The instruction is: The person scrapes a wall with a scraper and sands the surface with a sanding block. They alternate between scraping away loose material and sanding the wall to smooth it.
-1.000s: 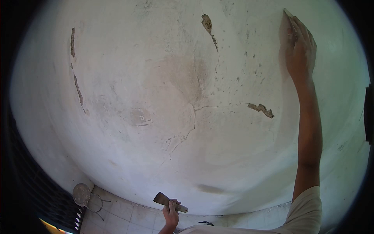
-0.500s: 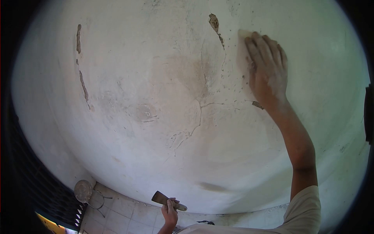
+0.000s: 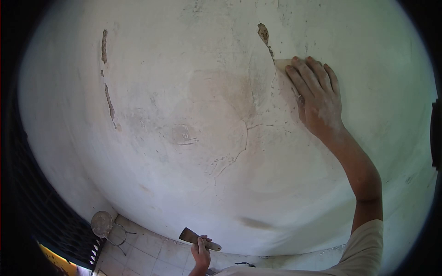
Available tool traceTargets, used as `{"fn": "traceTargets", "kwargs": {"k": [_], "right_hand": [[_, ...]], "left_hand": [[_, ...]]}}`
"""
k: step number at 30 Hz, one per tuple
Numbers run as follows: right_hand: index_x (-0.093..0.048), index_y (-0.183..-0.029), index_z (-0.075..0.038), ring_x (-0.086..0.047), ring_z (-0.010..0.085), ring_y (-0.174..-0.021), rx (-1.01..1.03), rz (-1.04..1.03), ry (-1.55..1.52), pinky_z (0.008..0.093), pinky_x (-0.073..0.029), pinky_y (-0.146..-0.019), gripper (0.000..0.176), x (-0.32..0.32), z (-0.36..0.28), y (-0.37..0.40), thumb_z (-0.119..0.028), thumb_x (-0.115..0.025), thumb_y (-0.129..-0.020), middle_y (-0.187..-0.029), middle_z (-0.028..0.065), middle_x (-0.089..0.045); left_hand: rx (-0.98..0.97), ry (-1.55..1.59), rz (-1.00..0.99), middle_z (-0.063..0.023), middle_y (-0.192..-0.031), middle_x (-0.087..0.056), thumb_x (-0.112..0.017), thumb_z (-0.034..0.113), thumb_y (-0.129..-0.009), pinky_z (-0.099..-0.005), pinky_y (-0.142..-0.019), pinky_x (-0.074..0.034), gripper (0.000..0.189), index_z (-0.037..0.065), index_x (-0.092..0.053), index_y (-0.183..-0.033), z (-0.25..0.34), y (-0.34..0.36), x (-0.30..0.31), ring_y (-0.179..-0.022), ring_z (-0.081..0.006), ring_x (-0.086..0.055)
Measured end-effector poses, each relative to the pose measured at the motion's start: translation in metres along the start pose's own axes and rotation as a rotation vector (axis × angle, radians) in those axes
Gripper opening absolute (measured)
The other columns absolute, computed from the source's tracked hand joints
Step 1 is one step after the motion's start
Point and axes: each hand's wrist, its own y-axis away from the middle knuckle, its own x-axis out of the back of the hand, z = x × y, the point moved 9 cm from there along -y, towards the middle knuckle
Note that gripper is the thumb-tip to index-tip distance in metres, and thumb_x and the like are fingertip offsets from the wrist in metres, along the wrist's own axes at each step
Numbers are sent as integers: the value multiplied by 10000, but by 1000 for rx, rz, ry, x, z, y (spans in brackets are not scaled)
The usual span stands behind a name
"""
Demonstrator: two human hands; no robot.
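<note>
A pale plastered wall (image 3: 161,184) with cracks and chipped patches fills most of the head view. My right hand (image 3: 318,99) lies against it at the upper right, fingers extended over a thin beige sheet (image 3: 284,65) whose edge shows beyond the fingertips. Just left of this sheet is a chipped crack (image 3: 263,34). Low in the view, my left hand (image 3: 200,253) is closed around the handle of a scraper (image 3: 190,235), its wide dark blade pointing up and left, away from the wall's cracks.
A round stool (image 3: 101,224) with thin metal legs stands on the tiled floor (image 3: 140,250) at the lower left. Beside it is a dark folding metal gate (image 3: 50,207). A dark object (image 3: 435,135) sits at the right edge.
My right hand has slid down the wall and slightly left, its wrist now covering a small chip. The wall's marks appear farther right and lower in the view. My left hand still holds the scraper.
</note>
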Motion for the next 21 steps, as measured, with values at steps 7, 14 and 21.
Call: {"fn": "traceTargets", "kwargs": {"k": [7,14,21], "right_hand": [[-562,-1328,-96,-439,294,-1319,-59,16,30,505,-357,-1102,452,-7,-23,12,-81,-583,-877,-1417,86,-482],[-520,-1370,-146,-408,277,-1338,-73,-19,112,521,-331,-1125,534,-3,8,-2,-96,-630,-850,-1420,68,-463],[-544,-1326,-112,-401,293,-1344,55,-53,88,549,-313,-1134,456,-17,-31,21,-108,-605,-874,-1388,92,-483]], "left_hand": [[8,30,25,-72,-841,-670,-411,279,-1064,-212,-466,-356,338,22,-628,-1030,-1,-3,6,-569,-57,-496],[-13,-32,18,-69,-842,-667,-408,272,-1064,-215,-471,-356,327,26,-622,-1037,11,-7,10,-578,-60,-505],[9,-24,-10,-84,-852,-663,-404,267,-1067,-242,-583,-427,336,5,-614,-1042,14,-11,5,-681,-104,-570]]}}
